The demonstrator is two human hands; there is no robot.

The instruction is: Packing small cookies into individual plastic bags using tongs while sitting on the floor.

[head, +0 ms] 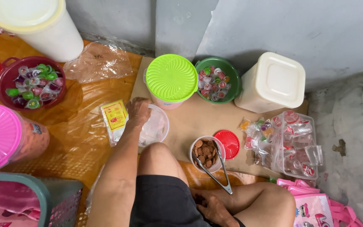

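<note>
The left hand's (138, 112) fingertips are hidden inside the bowl (161, 122); the basket (43, 197) is cut off.

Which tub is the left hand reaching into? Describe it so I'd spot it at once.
Find the lime-green ribbed lid on the pink bucket by the wall. Just below it, on the cardboard's left edge, sits a small round clear tub with the left hand in it. Unlike the biscuit tub beside the knee, it carries no tongs.

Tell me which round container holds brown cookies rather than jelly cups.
The small clear tub near the knee, with metal tongs resting across it; the maroon and green bowls hold jelly cups.
</note>
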